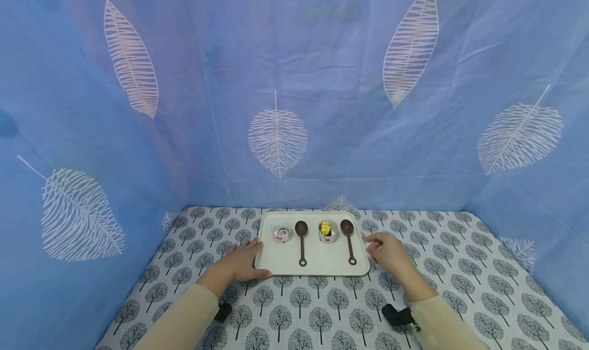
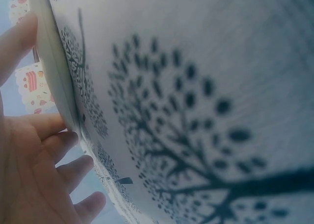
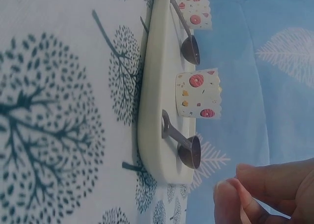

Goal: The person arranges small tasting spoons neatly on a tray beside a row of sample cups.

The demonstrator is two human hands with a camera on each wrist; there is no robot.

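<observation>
A cream tray (image 1: pixel 280 260) lies on the table with two paper cups and two brown measuring spoons on it. The left cup (image 1: pixel 281 236) has something whitish and green inside, too small to make out. Yellow and dark pieces (image 1: pixel 325 228) fill the right cup (image 1: pixel 327 239). One spoon (image 1: pixel 301 229) lies between the cups, the other (image 1: pixel 347 228) near the right end. My left hand (image 1: pixel 241 263) touches the tray's left side, thumb at the near corner, fingers spread. Just off the right edge is my right hand (image 1: pixel 390 254), fingers loosely bent, nothing visible in them (image 3: pixel 270 194).
A white cloth (image 1: pixel 338 316) printed with dark trees covers the table. Blue curtains (image 1: pixel 276 58) with white leaf shapes stand behind and at both sides. Black straps (image 1: pixel 398 316) hang at the wrists.
</observation>
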